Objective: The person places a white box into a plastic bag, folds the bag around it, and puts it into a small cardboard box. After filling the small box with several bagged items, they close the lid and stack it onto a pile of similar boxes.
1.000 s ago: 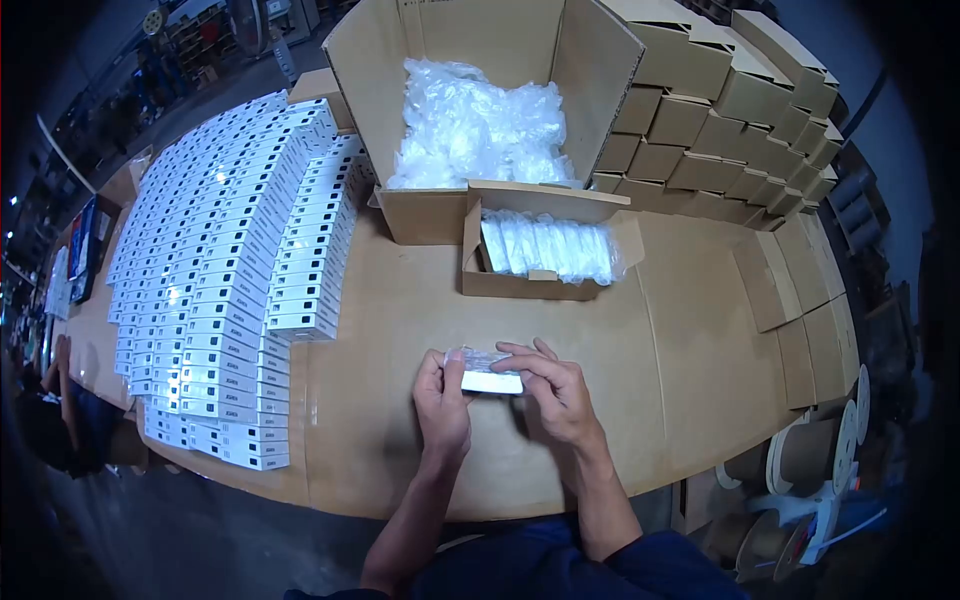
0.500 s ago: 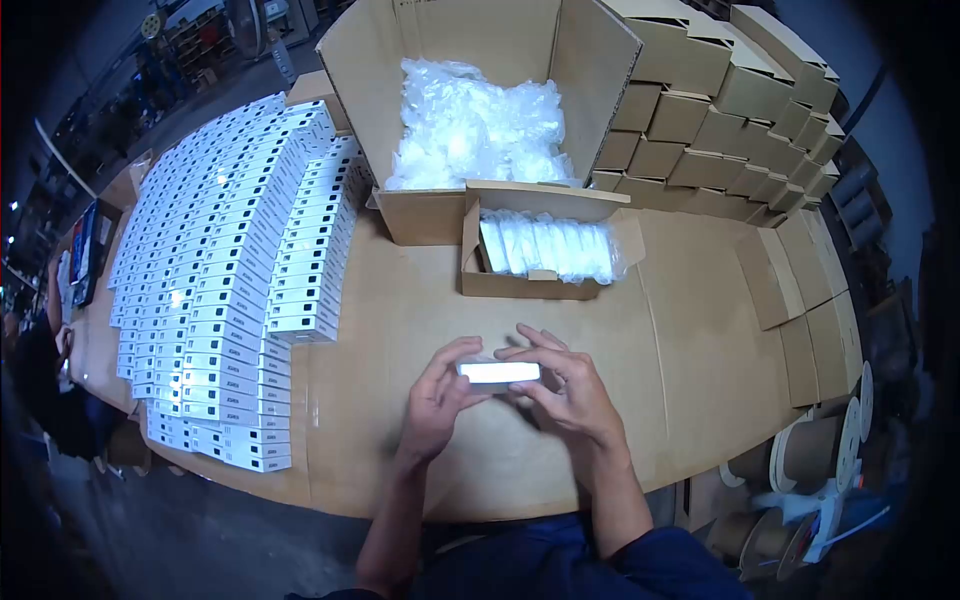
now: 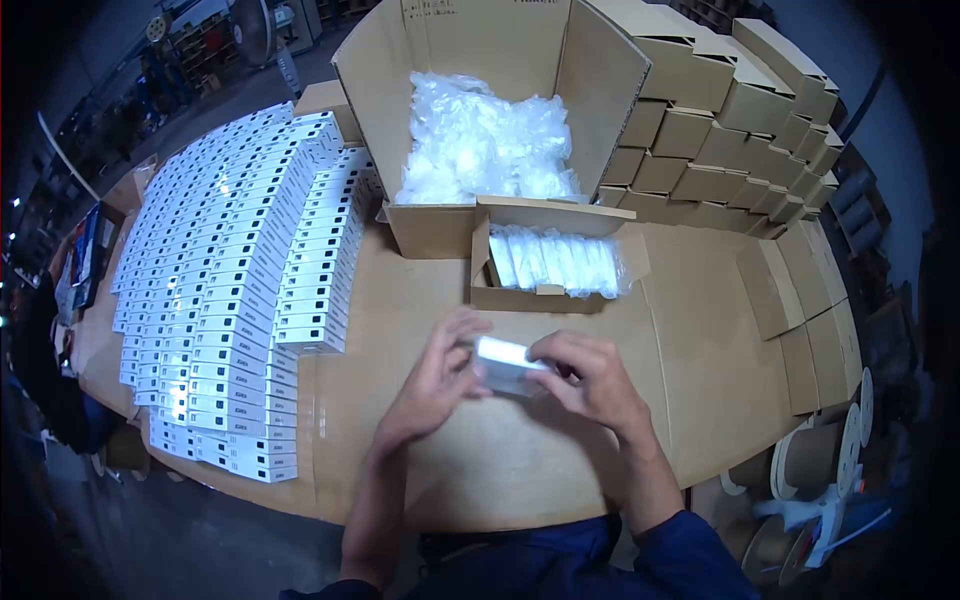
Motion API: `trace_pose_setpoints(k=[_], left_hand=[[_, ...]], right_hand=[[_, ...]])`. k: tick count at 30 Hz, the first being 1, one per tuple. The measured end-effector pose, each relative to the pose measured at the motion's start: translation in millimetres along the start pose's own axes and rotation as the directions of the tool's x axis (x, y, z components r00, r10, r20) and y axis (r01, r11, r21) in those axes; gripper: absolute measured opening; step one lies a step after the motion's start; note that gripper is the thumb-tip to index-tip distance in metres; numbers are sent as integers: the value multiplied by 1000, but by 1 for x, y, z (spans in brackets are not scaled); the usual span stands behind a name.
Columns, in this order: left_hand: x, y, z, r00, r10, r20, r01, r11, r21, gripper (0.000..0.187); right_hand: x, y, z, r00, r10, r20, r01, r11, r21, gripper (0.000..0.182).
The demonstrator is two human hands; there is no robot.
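A small white box [image 3: 507, 368] is held above the cardboard-covered table, tilted so its top and front faces show. My right hand [image 3: 590, 375] pinches its right end between thumb and fingers. At its left end is my left hand [image 3: 436, 380], fingers curved and apart beside the box; whether they touch it is unclear. Beyond my hands stands an open small carton [image 3: 530, 300] with a row of plastic-wrapped packs [image 3: 555, 262] inside.
Stacked white boxes [image 3: 215, 300] cover the left side. A large carton [image 3: 610, 95] of clear plastic bags [image 3: 490, 140] stands at the back. Brown boxes [image 3: 720, 150] are piled back right, with cable spools [image 3: 810, 455] at the lower right. A person's dark sleeve [image 3: 45, 360] is far left.
The white box has been tilted, and more of its front face shows. My left hand has opened a little and shifted left; my right hand has moved right. The view has shifted slightly.
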State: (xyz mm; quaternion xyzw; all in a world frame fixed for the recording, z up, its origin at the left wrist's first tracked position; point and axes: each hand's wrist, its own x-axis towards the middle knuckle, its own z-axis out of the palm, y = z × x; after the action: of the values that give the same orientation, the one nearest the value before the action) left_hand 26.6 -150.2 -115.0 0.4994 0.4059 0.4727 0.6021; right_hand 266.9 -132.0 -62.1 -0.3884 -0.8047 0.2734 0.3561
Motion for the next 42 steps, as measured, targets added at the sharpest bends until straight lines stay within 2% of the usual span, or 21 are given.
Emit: trace_pose_setpoints(k=[1, 2, 3, 4, 5, 6, 8, 9, 14, 23, 27, 30, 31, 34, 35, 38, 39, 42], left_hand=[[7, 2, -2, 997, 57, -59, -56, 998, 24, 56], [14, 8, -6, 988, 139, -64, -112, 942, 317, 61], [21, 16, -10, 975, 216, -48, -149, 800, 581, 66], [26, 22, -15, 959, 285, -11, -164, 583, 795, 71], [35, 14, -22, 933, 352, 74, -235, 441, 866, 75], [42, 11, -24, 930, 348, 119, -257, 384, 887, 74], [52, 6, -24, 922, 326, 209, -302, 269, 915, 74], [56, 3, -23, 885, 405, 227, -337, 224, 914, 73], [51, -7, -29, 900, 426, 91, -228, 282, 932, 75], [43, -23, -44, 935, 352, 39, -193, 415, 889, 77], [44, -24, -46, 940, 338, 41, -189, 416, 890, 76], [45, -21, -46, 936, 351, 31, -190, 431, 882, 72], [45, -20, -47, 938, 346, 33, -194, 442, 876, 72], [45, -21, -49, 940, 339, 39, -204, 466, 861, 73], [45, -22, -50, 939, 341, 38, -205, 471, 858, 73], [47, -24, -53, 946, 324, 31, -196, 492, 848, 73], [46, -26, -53, 951, 309, 29, -189, 502, 844, 73], [47, -24, -53, 951, 307, 38, -205, 533, 821, 74]], right_hand=[[1, 2, -2, 999, 14, -37, -14, 1000, 6, 20], [2, 11, 0, 989, 24, -144, -24, 1000, 2, 18], [3, 14, 0, 971, 75, -225, -77, 997, -2, 18], [6, 16, 1, 945, 122, -305, -128, 992, 0, 18], [11, 17, 1, 913, 126, -389, -145, 989, -20, 18], [13, 22, 1, 895, 128, -427, -162, 986, -43, 18], [24, 26, 5, 847, 139, -514, -147, 989, 26, 18], [31, 25, 8, 833, 121, -540, -130, 991, 21, 18], [63, 25, 35, 783, 88, -616, -64, 996, 61, 17], [93, 21, 80, 784, -87, -614, -61, 975, -216, 18], [91, 27, 88, 816, -56, -576, -152, 939, -308, 15], [97, 34, 91, 842, -13, -539, -172, 941, -292, 15], [101, 28, 89, 870, 47, -490, -191, 950, -248, 15], [108, 44, 101, 916, 15, -401, -163, 927, -337, 16], [106, 44, 107, 925, 93, -368, -246, 885, -395, 14], [95, 41, 113, 928, 136, -348, -301, 822, -483, 13], [90, 35, 111, 936, 119, -331, -290, 793, -535, 17], [73, 26, 103, 971, 120, -206, -227, 724, -652, 44]])
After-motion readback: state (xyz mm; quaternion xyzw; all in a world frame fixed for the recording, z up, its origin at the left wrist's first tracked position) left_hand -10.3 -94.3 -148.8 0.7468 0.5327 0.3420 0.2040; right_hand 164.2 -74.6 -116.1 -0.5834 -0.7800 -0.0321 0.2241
